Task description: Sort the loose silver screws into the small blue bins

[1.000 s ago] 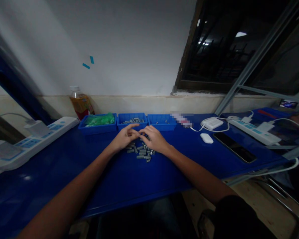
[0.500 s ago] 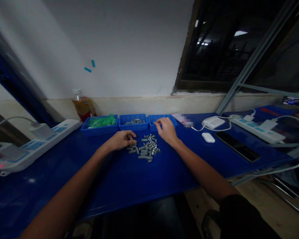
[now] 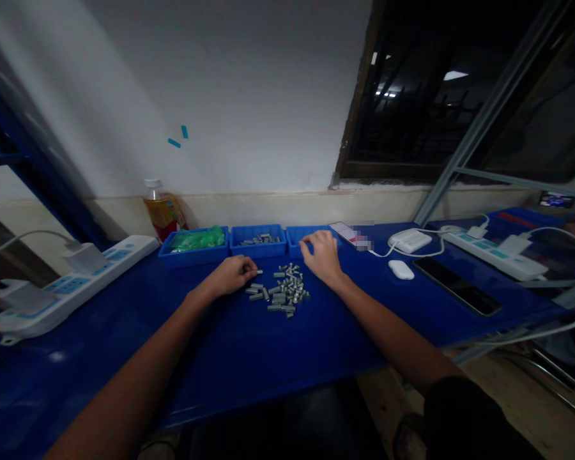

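My left hand (image 3: 234, 275) is closed in a pinch at the left side of the pile, with a small metal cylinder (image 3: 259, 272) poking out from the fingertips. My right hand (image 3: 322, 257) hovers at the front edge of the right blue bin (image 3: 294, 234). Its thumb and fingers are drawn together, and anything between them is too small to make out. Between the hands lies a loose pile of small metal parts (image 3: 278, 298). Longer cylinders are mostly on the left, shorter shiny pieces (image 3: 297, 287) on the right.
The middle blue bin (image 3: 257, 251) contains metal cylinders; the left one holds a green plastic bag (image 3: 199, 239). Behind stands a drink bottle (image 3: 161, 207). Power strips (image 3: 76, 281) flank the blue table (image 3: 249, 358). Rightward lie a phone (image 3: 457, 285), a white case (image 3: 401, 269) and cables.
My left hand has closed its fingers on a metal cylinder at the pile's left side. My right hand stays by the right bin. The view has shifted slightly.
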{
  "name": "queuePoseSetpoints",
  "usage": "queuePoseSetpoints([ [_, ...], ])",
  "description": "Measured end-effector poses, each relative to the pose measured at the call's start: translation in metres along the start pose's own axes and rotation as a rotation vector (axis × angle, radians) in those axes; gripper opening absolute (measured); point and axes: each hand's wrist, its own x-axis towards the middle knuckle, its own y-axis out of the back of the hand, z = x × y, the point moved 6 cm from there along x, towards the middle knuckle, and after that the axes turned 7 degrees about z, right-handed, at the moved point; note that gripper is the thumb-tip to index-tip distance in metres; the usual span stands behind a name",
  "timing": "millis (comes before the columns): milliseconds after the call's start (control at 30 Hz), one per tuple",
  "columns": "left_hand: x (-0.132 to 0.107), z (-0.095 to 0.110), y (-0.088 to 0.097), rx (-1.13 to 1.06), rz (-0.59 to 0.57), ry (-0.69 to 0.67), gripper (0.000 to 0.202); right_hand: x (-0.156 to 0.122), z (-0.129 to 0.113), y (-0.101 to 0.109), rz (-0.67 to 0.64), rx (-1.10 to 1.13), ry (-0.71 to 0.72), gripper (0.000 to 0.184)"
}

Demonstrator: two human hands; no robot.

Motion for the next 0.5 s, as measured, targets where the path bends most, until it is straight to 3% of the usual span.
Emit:
queuePoseSetpoints([
  [267, -0.001, 0.024, -0.005, -0.144, 0.035, -0.038, 0.038, -0.026, -0.073, -0.008, -0.28, 0.402, 0.363, 0.022],
  [400, -0.002, 0.028, -0.006, -0.211, 0.003, -0.019, 0.043, -0.027, -0.073, -0.009, -0.254, 0.405, 0.328, 0.014],
  [500, -0.005, 0.032, -0.004, -0.272, 0.04, -0.027, 0.034, -0.025, -0.066, -0.01, -0.21, 0.375, 0.261, 0.014],
])
